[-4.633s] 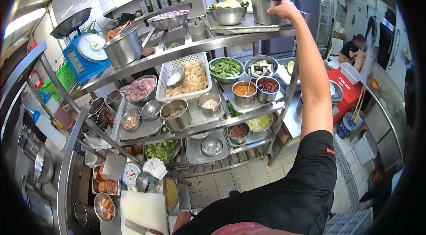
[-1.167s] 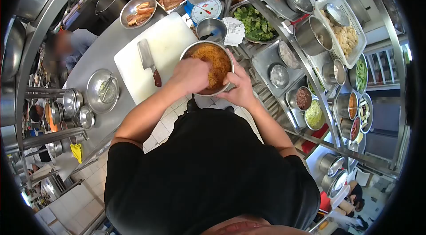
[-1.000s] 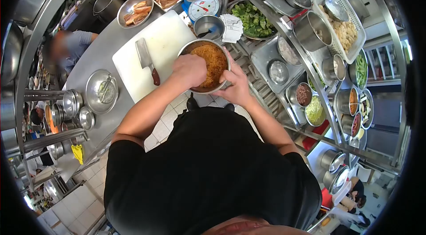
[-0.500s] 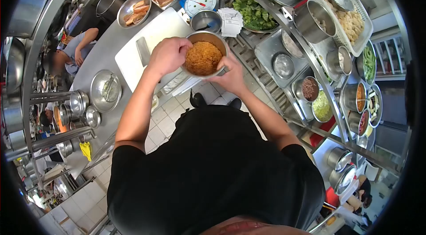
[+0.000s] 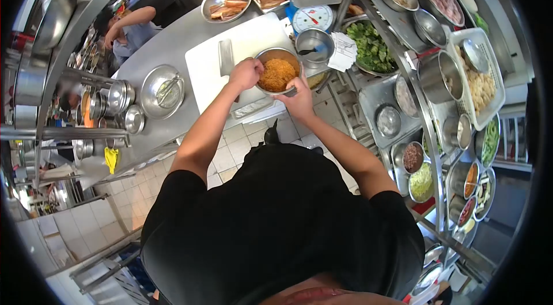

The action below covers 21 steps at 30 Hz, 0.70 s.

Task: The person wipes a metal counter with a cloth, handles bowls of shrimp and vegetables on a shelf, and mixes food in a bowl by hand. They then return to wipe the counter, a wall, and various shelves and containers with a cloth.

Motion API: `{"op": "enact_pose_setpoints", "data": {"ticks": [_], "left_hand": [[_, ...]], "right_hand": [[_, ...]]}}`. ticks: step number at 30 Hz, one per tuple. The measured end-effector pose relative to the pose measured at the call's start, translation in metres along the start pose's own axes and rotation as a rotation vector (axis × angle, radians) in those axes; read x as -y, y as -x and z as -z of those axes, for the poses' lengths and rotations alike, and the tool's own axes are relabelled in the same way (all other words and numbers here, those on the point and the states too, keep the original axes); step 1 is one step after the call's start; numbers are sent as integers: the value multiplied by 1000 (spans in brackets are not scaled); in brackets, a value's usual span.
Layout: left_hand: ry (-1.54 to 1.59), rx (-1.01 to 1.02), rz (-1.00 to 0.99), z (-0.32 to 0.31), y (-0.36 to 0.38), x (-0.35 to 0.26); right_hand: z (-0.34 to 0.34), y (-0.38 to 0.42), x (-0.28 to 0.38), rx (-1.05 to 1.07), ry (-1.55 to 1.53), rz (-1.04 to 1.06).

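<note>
A round metal pot (image 5: 295, 65) is held up between my two hands, tilted toward me, with orange-brown crumbly food (image 5: 277, 76) inside. My left hand (image 5: 246, 73) is closed at the pot's left rim, its fingertips partly hidden by the edge. On the lower right side, my right hand (image 5: 298, 99) grips the pot with the thumb near the rim. Behind and left of the pot, a cleaver (image 5: 226, 57) lies on the white cutting board (image 5: 201, 67). Just beyond the pot stands a metal container (image 5: 315, 39) with a dark-handled tool in it.
A dial scale (image 5: 312, 19), paper slips (image 5: 343, 50) and a bowl of leafy greens (image 5: 373, 46) are at the back. Bowls of meat (image 5: 227, 6) stand behind the board. Metal shelving (image 5: 427, 115) with food containers runs along the right. Another person (image 5: 135, 31) is at far left.
The view has turned, so the counter and shelves appear shifted right. Both hands still hold the pot, which now appears over the near right part of the cutting board.
</note>
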<state>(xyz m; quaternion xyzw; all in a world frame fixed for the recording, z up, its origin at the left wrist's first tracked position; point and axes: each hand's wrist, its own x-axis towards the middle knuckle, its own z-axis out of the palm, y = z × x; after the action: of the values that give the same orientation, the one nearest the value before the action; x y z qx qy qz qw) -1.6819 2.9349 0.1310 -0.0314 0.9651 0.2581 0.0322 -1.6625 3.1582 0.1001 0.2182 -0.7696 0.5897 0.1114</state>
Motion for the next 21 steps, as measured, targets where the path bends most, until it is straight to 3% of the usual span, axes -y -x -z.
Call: {"op": "enact_pose_setpoints", "data": {"ticks": [2,3,6,7,10,11,15,17,19,21], "left_hand": [[24,14,47,-8,-5,19],[41,-4,-27,-10,-4,28],[232,-80,41,-11,6,30],[188,-69,115,-9,10,24],[203,-81,266,4,8,5],[181,-112,231,-3,0,9],[178,-167,95,-7,-4,6],[240,-203,7,12,10,-9],[303,-196,77,26,-6,-12],[309,-277,125,30,-9,-26]], "right_hand": [[-10,5,-14,166,10,-87],[-9,5,-16,246,21,-133],[-5,11,-10,69,-66,-156],[-3,9,-9,29,-139,-389],[-2,-9,-32,186,-71,-536],[-1,-22,-15,254,-235,-574],[-8,-25,-31,89,-266,-576],[3,-24,10,81,-445,-615],[2,-29,21,80,-532,-667],[4,-30,8,68,-368,-580]]}}
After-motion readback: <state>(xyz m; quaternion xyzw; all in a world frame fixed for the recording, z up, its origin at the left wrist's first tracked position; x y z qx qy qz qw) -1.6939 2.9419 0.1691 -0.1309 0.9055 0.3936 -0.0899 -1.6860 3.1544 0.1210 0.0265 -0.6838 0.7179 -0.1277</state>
